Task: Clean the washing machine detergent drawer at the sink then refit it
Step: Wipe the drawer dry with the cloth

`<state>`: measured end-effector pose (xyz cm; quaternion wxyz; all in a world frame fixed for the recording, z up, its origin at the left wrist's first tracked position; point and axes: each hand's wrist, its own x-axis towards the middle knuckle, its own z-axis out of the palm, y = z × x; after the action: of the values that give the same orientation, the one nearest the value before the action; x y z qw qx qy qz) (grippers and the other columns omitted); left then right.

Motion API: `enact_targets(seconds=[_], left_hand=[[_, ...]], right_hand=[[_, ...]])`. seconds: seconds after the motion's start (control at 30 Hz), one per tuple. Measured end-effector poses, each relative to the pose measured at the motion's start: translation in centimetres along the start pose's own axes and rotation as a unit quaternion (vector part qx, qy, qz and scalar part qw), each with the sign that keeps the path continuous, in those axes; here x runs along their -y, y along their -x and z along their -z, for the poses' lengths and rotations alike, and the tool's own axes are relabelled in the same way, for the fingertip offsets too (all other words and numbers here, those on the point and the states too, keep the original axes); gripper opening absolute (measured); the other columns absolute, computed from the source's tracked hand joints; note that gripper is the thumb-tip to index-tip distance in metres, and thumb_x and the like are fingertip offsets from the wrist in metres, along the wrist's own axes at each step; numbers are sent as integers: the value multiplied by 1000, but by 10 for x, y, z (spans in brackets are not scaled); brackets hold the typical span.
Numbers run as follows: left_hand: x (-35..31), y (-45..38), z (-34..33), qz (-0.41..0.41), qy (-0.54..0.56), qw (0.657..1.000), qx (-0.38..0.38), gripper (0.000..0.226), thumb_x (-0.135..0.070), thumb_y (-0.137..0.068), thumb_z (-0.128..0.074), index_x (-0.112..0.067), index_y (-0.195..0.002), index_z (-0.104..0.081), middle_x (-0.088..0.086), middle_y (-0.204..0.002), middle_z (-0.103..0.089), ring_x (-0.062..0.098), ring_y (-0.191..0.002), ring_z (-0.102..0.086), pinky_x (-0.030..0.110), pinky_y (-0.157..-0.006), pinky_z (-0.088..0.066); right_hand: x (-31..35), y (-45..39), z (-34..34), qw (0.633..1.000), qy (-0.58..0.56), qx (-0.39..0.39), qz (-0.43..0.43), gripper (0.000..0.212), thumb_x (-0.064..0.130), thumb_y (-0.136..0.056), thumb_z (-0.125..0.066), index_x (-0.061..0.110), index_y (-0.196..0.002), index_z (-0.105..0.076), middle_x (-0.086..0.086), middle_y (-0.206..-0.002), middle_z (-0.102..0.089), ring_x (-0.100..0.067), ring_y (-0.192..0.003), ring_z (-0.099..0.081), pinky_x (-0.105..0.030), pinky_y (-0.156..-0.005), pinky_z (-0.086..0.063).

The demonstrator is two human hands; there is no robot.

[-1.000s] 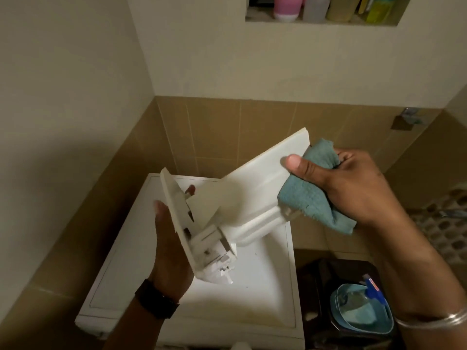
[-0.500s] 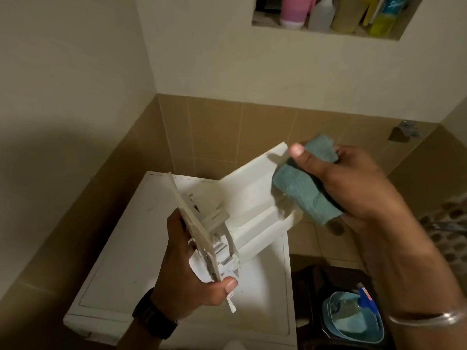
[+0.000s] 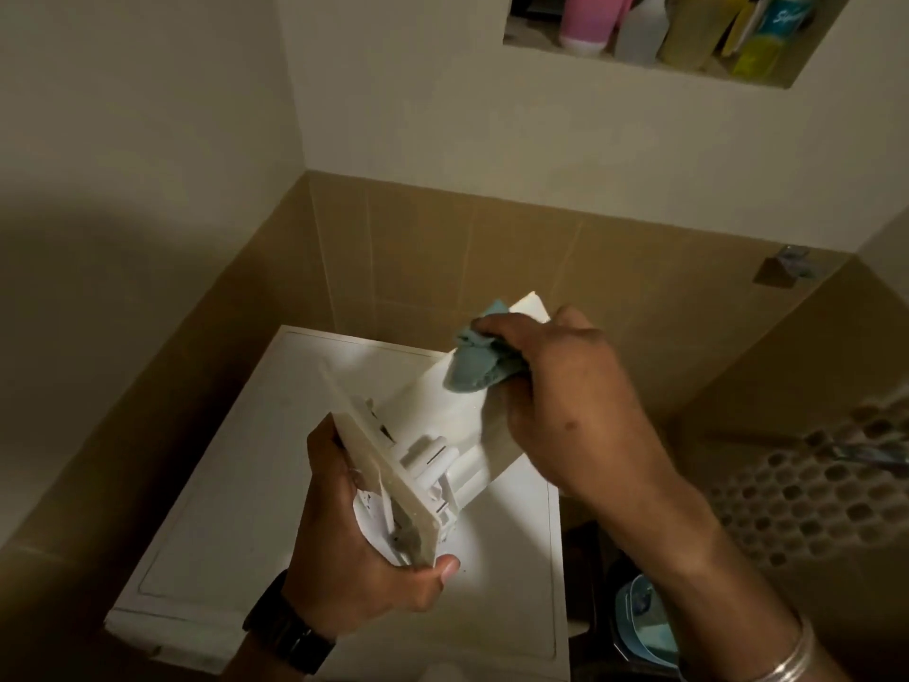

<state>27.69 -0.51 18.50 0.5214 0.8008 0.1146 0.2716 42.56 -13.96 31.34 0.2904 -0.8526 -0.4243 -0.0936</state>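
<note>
I hold the white detergent drawer (image 3: 442, 420) tilted in the air above the white washing machine top (image 3: 236, 484). My left hand (image 3: 364, 553) grips its front panel end from below, thumb curled round the lower corner. My right hand (image 3: 570, 401) grips a bunched teal cloth (image 3: 474, 364) and presses it against the drawer's upper side near the far end. The drawer's inner compartments are mostly turned away from me.
A wall niche (image 3: 654, 36) above holds a pink bottle and several other bottles. Brown tiled walls close in behind and right. A dark bucket with a blue basin (image 3: 639, 622) stands on the floor right of the machine. A metal wall fitting (image 3: 782, 268) sits at right.
My left hand has turned the drawer so its panel end points down towards me. My right hand has slid the cloth up along the drawer's side towards the far end.
</note>
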Motion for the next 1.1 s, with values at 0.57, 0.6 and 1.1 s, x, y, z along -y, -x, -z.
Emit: enact_targets(seconds=[0.57,0.6,1.1], left_hand=[[7,-8,-8,87,237,966,-50,90,-33,-58,-71,-9,-140,-41,17,-132,-55,25,-119,-62,26,-92,-55],[12,-7,-8,94,252,961,-58,90,-33,-59,-71,-9,-140,-41,16,-133,-56,27,-121,-61,35,-96,-55],[1,-10,-20,171,323,930,-24,130,-65,-54,-93,-8,-155,-35,10,-146,-59,23,-131,-61,33,-96,-57]], right_hand=[[-24,8,17,925,-267,-222,-152,42,2,-100,-61,22,-137,-66,13,-124,-72,1,-112,-67,-27,-92,-59],[-31,6,17,939,-210,-235,-141,44,4,-100,-60,23,-140,-64,11,-128,-70,0,-115,-66,-32,-97,-58],[33,49,-53,987,-146,-42,48,45,0,-91,-66,17,-132,-70,1,-129,-73,-14,-119,-67,-25,-99,-55]])
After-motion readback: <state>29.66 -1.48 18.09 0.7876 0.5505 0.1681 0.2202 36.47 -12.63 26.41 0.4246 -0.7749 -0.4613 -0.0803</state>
